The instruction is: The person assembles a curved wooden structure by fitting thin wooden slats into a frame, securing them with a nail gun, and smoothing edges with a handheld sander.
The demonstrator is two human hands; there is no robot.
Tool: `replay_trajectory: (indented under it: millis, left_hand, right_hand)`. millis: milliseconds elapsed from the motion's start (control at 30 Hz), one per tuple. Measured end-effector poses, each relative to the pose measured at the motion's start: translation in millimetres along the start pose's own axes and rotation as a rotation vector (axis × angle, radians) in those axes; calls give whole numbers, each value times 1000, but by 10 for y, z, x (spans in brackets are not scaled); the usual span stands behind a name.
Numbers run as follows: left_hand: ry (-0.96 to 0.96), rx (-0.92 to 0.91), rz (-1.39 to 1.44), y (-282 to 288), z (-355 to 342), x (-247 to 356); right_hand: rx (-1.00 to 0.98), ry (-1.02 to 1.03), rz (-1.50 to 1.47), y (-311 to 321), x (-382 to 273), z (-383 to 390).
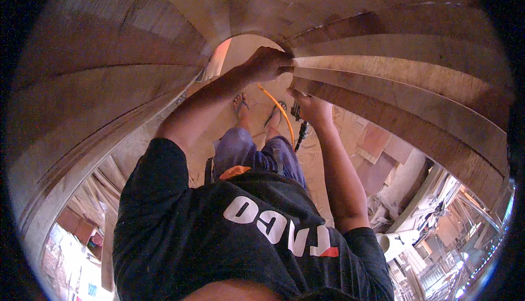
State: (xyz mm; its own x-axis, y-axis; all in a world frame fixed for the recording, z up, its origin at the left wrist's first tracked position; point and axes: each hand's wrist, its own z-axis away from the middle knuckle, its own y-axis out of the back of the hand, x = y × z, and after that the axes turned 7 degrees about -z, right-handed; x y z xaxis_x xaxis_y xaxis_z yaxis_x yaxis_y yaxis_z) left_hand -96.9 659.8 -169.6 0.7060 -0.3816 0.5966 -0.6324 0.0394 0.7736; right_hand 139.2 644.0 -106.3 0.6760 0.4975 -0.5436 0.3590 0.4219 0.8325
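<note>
Long wooden strips (394, 74) curve round in front of me and down the right side, forming the wall of a hollow, rounded wooden shell (109, 76). At the far end of the right-hand strips, my left hand (268, 63) is closed with its fingers against the strip ends. My right hand (316, 108) is a little lower and nearer, at the lower edge of the bottom dark strip (394, 120). Its thumb side lies along that edge, and the other fingers are partly hidden by the wood.
An orange hose (287, 117) runs down past my feet, beside a black tool-like object (298, 112) under my right hand. Flat board pieces (377, 148) lie on the floor to the right. Stacked timber (101, 189) stands at the left, and a white cylinder (396, 243) lies lower right.
</note>
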Motion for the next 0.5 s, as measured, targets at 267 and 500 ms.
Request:
replay_trajectory:
  millis: [267,500]
  left_hand:
    - [3,1,11,-73,-10,-46]
    - [-10,-15,-13,-36,-31,-2]
  right_hand:
    - [62,25,44,-82,70,-2]
    - [98,-95,-182,6,-63,-62]
